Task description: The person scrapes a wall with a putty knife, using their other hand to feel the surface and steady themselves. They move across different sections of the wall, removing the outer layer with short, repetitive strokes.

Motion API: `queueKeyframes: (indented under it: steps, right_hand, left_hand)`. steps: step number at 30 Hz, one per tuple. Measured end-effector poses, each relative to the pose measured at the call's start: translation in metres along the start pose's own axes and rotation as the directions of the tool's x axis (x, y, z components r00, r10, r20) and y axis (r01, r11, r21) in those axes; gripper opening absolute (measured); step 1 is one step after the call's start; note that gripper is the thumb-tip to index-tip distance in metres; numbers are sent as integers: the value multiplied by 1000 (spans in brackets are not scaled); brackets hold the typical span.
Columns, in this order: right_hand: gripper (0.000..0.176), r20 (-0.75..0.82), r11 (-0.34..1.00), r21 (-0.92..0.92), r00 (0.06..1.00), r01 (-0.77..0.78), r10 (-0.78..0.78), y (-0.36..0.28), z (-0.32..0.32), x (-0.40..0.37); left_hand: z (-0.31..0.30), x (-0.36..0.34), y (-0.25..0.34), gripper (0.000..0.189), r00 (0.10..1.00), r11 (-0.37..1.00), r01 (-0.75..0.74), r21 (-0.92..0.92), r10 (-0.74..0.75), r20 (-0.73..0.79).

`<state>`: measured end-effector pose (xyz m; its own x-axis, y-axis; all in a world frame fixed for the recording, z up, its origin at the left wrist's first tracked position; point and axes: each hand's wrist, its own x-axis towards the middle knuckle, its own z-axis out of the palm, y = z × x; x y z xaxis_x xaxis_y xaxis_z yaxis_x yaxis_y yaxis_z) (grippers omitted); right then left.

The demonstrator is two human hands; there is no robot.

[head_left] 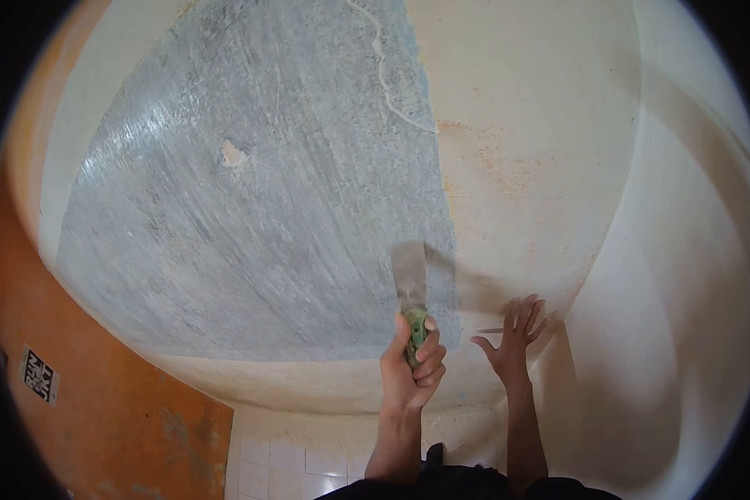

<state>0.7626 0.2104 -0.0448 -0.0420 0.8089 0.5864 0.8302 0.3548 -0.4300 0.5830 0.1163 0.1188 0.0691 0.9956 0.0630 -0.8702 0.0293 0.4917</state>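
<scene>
A person, arms raised overhead, works a scraper (409, 279) along a ceiling. The left hand (412, 362) is wrapped tight round the scraper's green handle, thumb up one side and fingers curled over the other. The right hand (512, 337) holds nothing and lies open, fingers spread, flat against the cream paint (525, 125) just beside the blade. The blade points away from the person and sits right at the border where the paint meets the bare grey patch (250, 208).

By the look of it, this is mid-stroke in stripping the ceiling, with a wide grey area laid bare and cream paint left to the right. The next push seems to call for a low blade angle and steady pressure into the paint edge, with the free hand kept out of the blade's path.

Farther up the patch are a small gouge (235, 152) and a wandering white crack (387, 75). Below stand an orange wall (117, 417) with a printed marker (39, 375), and white tiles (283, 462).
</scene>
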Motion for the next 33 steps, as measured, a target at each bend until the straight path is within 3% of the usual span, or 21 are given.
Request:
queueKeyframes:
  steps: [3,6,9,16,18,25,30,33]
  right_hand:
    - [123,-102,996,86,994,39,-30,-3,18,2]
    - [130,-70,996,83,997,31,-25,-2,22,3]
    - [133,-72,997,19,995,70,-68,2,21,2]
    - [127,-52,993,107,997,58,-52,2,23,6]
    - [125,-35,995,89,998,55,-52,4,24,4]
    - [126,3,995,92,999,46,-46,4,23,3]
    - [127,-4,994,76,997,75,-75,8,23,4]
    - [132,-15,997,55,998,62,-62,10,28,3]
  left_hand:
    - [19,5,17,49,992,990,61,-127,-45,122]
    - [8,-5,15,49,997,989,56,-140,-48,57]
    - [10,-7,16,48,995,982,69,-173,-54,90]
    - [57,9,47,50,970,978,50,-204,1,244]
    - [58,9,50,51,930,939,149,-309,-28,366]
    - [68,10,59,51,933,949,119,-292,-6,359]
    - [66,2,50,46,974,962,81,-261,-20,226]
    - [70,1,49,50,964,942,100,-322,-12,264]
